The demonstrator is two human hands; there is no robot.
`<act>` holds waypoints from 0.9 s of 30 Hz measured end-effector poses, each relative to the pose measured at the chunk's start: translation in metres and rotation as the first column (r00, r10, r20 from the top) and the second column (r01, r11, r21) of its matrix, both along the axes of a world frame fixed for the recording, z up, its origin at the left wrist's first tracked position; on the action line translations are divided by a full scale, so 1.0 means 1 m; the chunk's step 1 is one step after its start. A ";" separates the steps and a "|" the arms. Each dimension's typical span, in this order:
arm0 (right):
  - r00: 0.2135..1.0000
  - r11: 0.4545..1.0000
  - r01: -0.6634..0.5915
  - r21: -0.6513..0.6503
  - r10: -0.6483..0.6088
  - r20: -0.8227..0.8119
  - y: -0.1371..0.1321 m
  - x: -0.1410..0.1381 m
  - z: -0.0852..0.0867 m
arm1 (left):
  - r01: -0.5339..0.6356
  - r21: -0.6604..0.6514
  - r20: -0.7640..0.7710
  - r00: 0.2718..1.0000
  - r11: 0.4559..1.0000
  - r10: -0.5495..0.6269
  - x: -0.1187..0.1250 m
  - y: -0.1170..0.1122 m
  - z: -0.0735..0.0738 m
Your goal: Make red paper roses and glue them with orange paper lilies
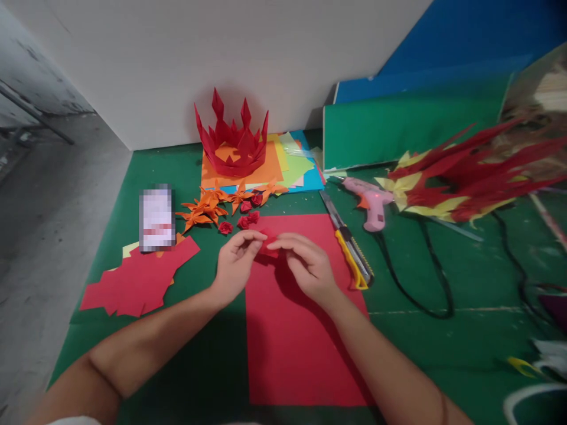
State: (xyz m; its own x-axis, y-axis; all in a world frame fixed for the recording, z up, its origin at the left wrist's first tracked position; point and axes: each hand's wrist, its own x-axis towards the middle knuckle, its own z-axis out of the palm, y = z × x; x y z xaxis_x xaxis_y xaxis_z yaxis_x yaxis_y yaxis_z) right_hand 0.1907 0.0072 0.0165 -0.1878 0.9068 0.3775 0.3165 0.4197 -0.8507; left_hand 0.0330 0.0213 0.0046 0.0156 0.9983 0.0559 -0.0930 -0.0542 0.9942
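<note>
Between my two hands is a small piece of red paper [270, 245], held above a red paper sheet [305, 348] on the green table. My left hand [237, 260] pinches its left side between thumb and fingertips. With fingers bent, my right hand [310, 265] grips the piece from the right; part of it is hidden behind the fingers. Just beyond my hands lie several small red paper roses [225, 228] and several orange folded paper flowers [204, 209]. A yellow box cutter [352, 257] rests along the sheet's right edge.
A red paper crown [233, 144] stands on coloured paper sheets [290, 156] at the back. Red cut paper [142, 280] and a blurred-out phone [157, 218] lie left. Right are a pink glue gun [370, 200], its black cord [416, 310] and a red-yellow paper piece [465, 171].
</note>
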 end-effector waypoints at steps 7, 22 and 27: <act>0.994 0.999 0.014 0.050 -0.019 0.106 0.004 0.003 -0.005 | 0.014 0.036 -0.100 0.995 0.999 -0.010 -0.003 -0.002 0.001; 0.992 0.964 0.096 -0.247 -0.113 -0.058 0.006 0.001 -0.009 | 0.130 0.214 -0.248 0.966 0.968 -0.074 -0.002 -0.004 0.001; 0.984 0.930 0.069 -0.361 -0.123 -0.129 0.007 0.001 -0.009 | 0.158 0.239 -0.260 0.961 0.958 -0.094 -0.002 -0.005 0.001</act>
State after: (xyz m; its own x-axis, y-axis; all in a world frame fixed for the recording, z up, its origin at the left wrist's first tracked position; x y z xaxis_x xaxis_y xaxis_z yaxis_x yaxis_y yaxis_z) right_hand 0.1921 0.0139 0.0079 -0.0599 0.9972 0.0455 0.2007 0.0566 -0.9780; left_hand 0.0312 0.0160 0.0058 0.1855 0.9399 0.2867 0.1270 -0.3122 0.9415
